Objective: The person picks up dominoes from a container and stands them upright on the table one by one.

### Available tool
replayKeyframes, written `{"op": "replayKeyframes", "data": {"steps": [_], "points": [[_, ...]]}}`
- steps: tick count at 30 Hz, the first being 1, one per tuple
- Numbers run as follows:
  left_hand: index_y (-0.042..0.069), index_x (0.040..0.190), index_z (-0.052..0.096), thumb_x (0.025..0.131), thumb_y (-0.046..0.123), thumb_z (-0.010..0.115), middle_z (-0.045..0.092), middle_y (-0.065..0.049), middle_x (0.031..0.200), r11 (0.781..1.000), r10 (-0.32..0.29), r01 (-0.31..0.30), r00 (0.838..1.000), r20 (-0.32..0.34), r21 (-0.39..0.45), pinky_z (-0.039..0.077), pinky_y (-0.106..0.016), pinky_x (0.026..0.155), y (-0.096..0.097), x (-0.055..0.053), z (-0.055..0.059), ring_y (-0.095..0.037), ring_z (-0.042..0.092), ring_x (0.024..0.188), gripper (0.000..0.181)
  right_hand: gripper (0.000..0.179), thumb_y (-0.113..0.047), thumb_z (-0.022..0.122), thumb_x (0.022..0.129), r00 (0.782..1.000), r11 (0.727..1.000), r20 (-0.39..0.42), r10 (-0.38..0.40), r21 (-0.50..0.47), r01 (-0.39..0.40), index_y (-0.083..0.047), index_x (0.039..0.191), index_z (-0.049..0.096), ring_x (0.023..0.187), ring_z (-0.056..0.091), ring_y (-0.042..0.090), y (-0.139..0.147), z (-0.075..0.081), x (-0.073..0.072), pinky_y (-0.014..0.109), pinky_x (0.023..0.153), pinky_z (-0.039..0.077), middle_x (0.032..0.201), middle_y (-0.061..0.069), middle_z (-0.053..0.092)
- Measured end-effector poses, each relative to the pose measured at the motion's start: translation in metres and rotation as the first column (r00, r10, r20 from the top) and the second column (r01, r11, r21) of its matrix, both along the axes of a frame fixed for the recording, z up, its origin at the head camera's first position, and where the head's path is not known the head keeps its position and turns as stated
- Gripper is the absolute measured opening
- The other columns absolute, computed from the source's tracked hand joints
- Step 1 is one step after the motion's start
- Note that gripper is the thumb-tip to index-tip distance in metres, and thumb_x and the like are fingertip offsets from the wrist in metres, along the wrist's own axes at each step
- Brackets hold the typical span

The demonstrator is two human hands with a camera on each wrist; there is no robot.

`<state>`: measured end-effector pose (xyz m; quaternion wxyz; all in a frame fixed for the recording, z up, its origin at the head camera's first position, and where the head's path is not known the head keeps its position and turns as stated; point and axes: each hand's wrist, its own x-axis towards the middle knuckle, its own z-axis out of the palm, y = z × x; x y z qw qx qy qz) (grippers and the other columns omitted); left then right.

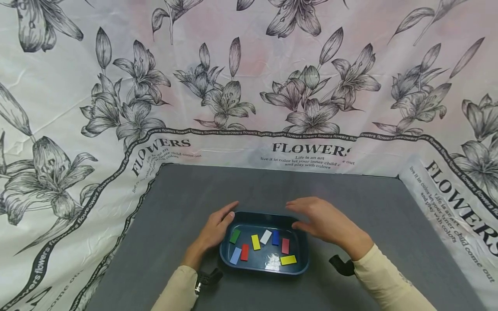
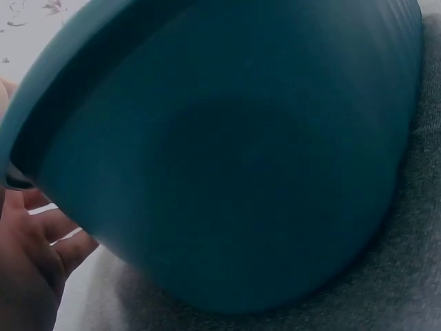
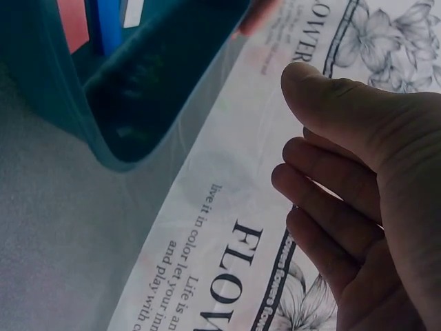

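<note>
Main risk, judging by the layout: the tray (image 1: pixel 256 221) getting shoved or tipped, w/ the 8 loose blocks (image 1: pixel 255 242) sliding into 1 heap. It sat on the grey tabletop (image 1: pixel 167 224), lower centre of the head frame, & nothing visible pinned the pieces down. Likeliest cause: an uneven push or lift, since the L hand (image 1: pixel 213 229) was right at the tray's upper-left corner, while the R hand (image 1: pixel 323 218) was off the upper-right end, a gap showing in the R wrist view. 2nd risk: the wrist cams. The L cam (image 1: pixel 210 277) was near the tray's lower-left corner, the R cam (image 1: pixel 342 265) off its right side; either could've knocked the wall if a wrist dropped.

Pose: the L sleeve (image 1: pixel 177 290) ran up from bottom left, hand alongside the tray, thumb & index spread, thumb tip at the rim; couldn't tell whether it actually pressed. The R sleeve (image 1: pixel 391 278) ran up from bottom right, R fingers pointing toward frame left, thumb apart from them, fingers loosely bent, nothing in grasp.
</note>
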<state>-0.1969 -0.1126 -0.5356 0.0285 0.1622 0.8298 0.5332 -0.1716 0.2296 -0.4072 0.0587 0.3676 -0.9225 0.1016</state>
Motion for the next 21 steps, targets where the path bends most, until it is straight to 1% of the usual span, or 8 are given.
{"op": "replayKeyframes", "data": {"steps": [3,5,7,9,13,15,18,21], "points": [[0.004,0.16,0.053,0.117,0.018,0.044,0.055,-0.018,0.165,0.999,-0.008,0.007,1.0,0.02,0.051,0.033,-0.063,0.129,0.002,0.001,-0.002,-0.041,0.049,0.155,0.047,0.047,-0.016,0.091,0.089,1.0,1.0,0.004,0.018,0.014,-0.018,-0.008,0.133,0.078,0.125,0.074,0.029,-0.005,-0.001,-0.001,0.052,0.105,0.06,0.137,0.007,0.077],[0.003,0.159,0.054,0.117,0.017,0.043,0.056,-0.018,0.164,0.994,-0.01,0.006,0.999,0.041,0.106,0.032,-0.063,0.13,0.004,0.001,-0.003,-0.042,0.049,0.155,0.046,0.047,-0.017,0.092,0.088,0.999,0.999,0.007,0.033,0.021,-0.033,-0.008,0.132,0.078,0.125,0.074,0.029,-0.008,-0.003,-0.003,0.051,0.105,0.06,0.136,0.007,0.078],[0.004,0.159,0.055,0.117,0.016,0.041,0.057,-0.018,0.163,0.987,-0.01,-0.001,0.998,0.07,0.162,0.03,-0.063,0.131,0.006,0.0,-0.004,-0.041,0.048,0.155,0.045,0.046,-0.017,0.092,0.088,0.999,0.999,0.013,0.047,0.025,-0.047,-0.009,0.132,0.078,0.125,0.074,0.028,-0.011,-0.005,-0.004,0.051,0.105,0.06,0.136,0.006,0.077],[0.003,0.158,0.056,0.117,0.014,0.04,0.059,-0.018,0.161,0.978,-0.014,-0.004,0.996,0.084,0.211,0.029,-0.063,0.131,0.007,-0.001,-0.007,-0.042,0.049,0.155,0.045,0.046,-0.017,0.091,0.089,0.998,0.997,0.024,0.065,0.029,-0.066,-0.01,0.132,0.078,0.125,0.074,0.027,-0.015,-0.007,-0.005,0.05,0.105,0.06,0.136,0.006,0.078],[0.001,0.156,0.057,0.116,0.01,0.037,0.06,-0.02,0.159,0.959,-0.041,0.008,0.993,0.111,0.282,0.028,-0.064,0.131,0.009,-0.003,-0.01,-0.042,0.05,0.153,0.046,0.046,-0.018,0.09,0.09,0.994,0.994,0.051,0.098,0.041,-0.1,-0.01,0.134,0.078,0.125,0.074,0.026,-0.021,-0.011,-0.007,0.049,0.105,0.06,0.137,0.007,0.077],[0.0,0.156,0.056,0.115,0.009,0.036,0.061,-0.021,0.158,0.954,-0.059,0.019,0.991,0.124,0.299,0.031,-0.063,0.13,0.009,-0.003,-0.011,-0.043,0.052,0.151,0.047,0.046,-0.018,0.09,0.09,0.991,0.992,0.067,0.112,0.042,-0.115,-0.01,0.134,0.078,0.124,0.074,0.026,-0.025,-0.013,-0.008,0.049,0.104,0.061,0.136,0.007,0.077],[0.0,0.156,0.057,0.115,0.009,0.035,0.061,-0.022,0.157,0.952,-0.071,0.024,0.987,0.143,0.305,0.033,-0.063,0.129,0.01,-0.003,-0.011,-0.043,0.054,0.149,0.047,0.045,-0.016,0.091,0.09,0.988,0.99,0.083,0.133,0.041,-0.137,-0.01,0.133,0.078,0.122,0.075,0.025,-0.029,-0.016,-0.009,0.048,0.104,0.061,0.135,0.006,0.078],[0.001,0.154,0.059,0.115,0.009,0.035,0.062,-0.022,0.157,0.959,-0.052,0.006,0.987,0.153,0.284,0.035,-0.064,0.128,0.011,-0.002,-0.012,-0.043,0.056,0.146,0.047,0.046,-0.017,0.091,0.089,0.985,0.988,0.096,0.143,0.05,-0.148,-0.01,0.133,0.078,0.121,0.076,0.024,-0.033,-0.018,-0.01,0.047,0.104,0.061,0.134,0.006,0.079]]}}
